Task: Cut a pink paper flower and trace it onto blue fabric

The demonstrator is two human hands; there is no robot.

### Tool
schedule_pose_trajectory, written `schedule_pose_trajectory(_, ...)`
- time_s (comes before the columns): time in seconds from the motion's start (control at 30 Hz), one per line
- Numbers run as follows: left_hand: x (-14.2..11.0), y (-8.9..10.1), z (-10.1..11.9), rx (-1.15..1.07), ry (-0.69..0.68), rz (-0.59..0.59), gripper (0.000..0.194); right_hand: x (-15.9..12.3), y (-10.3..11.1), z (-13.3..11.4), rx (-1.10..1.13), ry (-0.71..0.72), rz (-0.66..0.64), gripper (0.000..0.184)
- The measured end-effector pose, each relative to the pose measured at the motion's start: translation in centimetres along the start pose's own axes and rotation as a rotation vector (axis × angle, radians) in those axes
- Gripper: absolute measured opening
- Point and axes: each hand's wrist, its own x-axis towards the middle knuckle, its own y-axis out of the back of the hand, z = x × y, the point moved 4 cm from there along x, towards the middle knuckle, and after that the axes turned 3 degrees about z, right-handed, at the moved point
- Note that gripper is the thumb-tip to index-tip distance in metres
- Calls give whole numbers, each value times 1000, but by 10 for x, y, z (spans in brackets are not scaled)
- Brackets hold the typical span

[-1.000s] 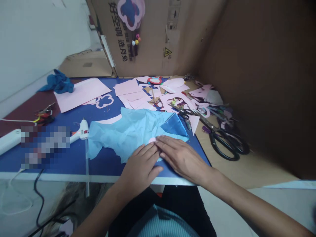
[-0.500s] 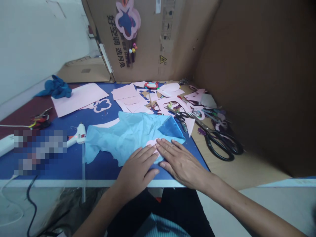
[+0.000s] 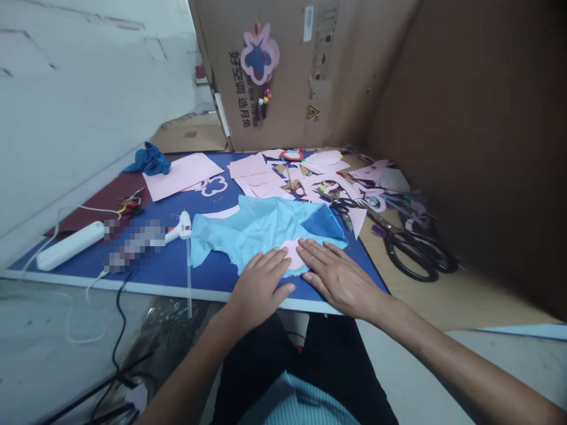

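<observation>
1. **Hands:** The left hand [image 3: 261, 289] and the right hand [image 3: 341, 278] are lying palm-down side by side, resting on the blue tabletop [image 3: 212, 289].
2. **Finger state:** The left fingers [image 3: 274, 262] and right fingers [image 3: 316, 254] are slightly apart and extended flat. Neither hand is clamping anything.
3. **Workpiece location:** The pink paper piece [image 3: 292, 254] is sitting directly ahead of the fingertips, between both hands, on a crumpled light-blue tissue sheet [image 3: 261, 230]. The right fingertips are lying nearest to it.
4. **Sheet orientation:** The tissue sheet's long axis is running crosswise, extending past the left fingers and ahead of both hands.
5. **Surrounding items:** A hot glue gun [image 3: 183, 225] is lying well left of the left fingers. Black-handled scissors [image 3: 411, 257] are resting well right of the right fingers. Pink paper scraps [image 3: 259, 171] are spreading beyond the fingertips.
</observation>
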Motion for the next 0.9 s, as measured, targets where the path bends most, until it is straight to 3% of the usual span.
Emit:
schedule_pose_trajectory(0.2, 9, 3, 3, 3, 72, 118, 53, 0, -2, 1, -17, 25, -21, 58)
schedule_pose_trajectory(0.33, 47, 3, -7, -2, 120, 86, 64, 2, -3, 2, 4, 19, -22, 58)
schedule_pose_trajectory(0.5, 137, 15, -61, -34, 190, 72, 67, 4, -1, 1, 0, 33, -27, 57)
schedule_pose_trajectory(0.57, 165, 17, -90, 31, 269, -13, 71, 4, -1, 1, 3, 38, -28, 57)
schedule_pose_trajectory(0.7, 187, 14, -136, 79, 324, -71, 72, 4, -2, 3, 24, 44, -34, 59)
schedule_pose_trajectory(0.9, 205, 11, -173, 164, 377, -115, 72, 5, -2, 4, 58, 38, -14, 61)
